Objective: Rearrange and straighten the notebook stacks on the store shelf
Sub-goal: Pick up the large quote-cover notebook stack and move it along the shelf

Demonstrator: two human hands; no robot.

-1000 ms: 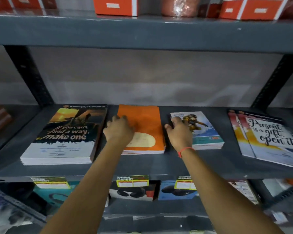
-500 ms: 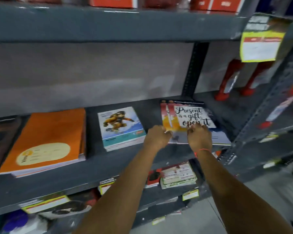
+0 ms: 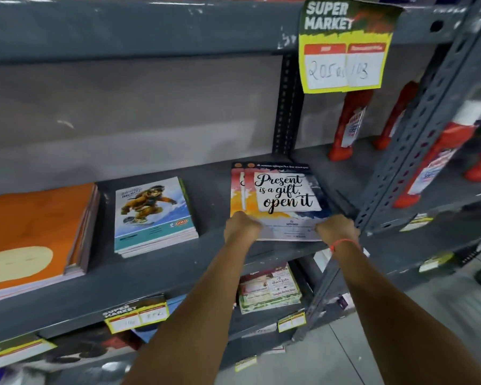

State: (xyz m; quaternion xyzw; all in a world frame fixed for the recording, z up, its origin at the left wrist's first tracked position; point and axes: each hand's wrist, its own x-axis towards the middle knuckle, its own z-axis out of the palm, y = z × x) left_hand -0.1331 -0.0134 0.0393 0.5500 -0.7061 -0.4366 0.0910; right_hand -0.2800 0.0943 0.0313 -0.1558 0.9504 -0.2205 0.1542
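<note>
A stack of notebooks printed "Present is a gift, open it" (image 3: pixel 283 194) lies at the right end of the grey shelf (image 3: pixel 156 276); the top copy sits shifted right of the one beneath. My left hand (image 3: pixel 240 226) grips its near left corner. My right hand (image 3: pixel 336 227), with a red thread on the wrist, grips its near right corner. Left of it lies a stack with a snowboarder cover (image 3: pixel 153 215), slightly turned. An orange notebook stack (image 3: pixel 36 232) lies at the far left, its edges fanned.
A perforated grey upright (image 3: pixel 417 129) stands just right of my right hand. A yellow "Super Market" price tag (image 3: pixel 345 48) hangs from the shelf above. Red bottles (image 3: pixel 347 126) fill the neighbouring bay. More notebooks (image 3: pixel 270 290) and price tags sit on the lower shelf.
Both hands left the orange and snowboarder stacks and moved right onto the "Present is a gift" stack; they have since spread to its near corners. My view swung right.
</note>
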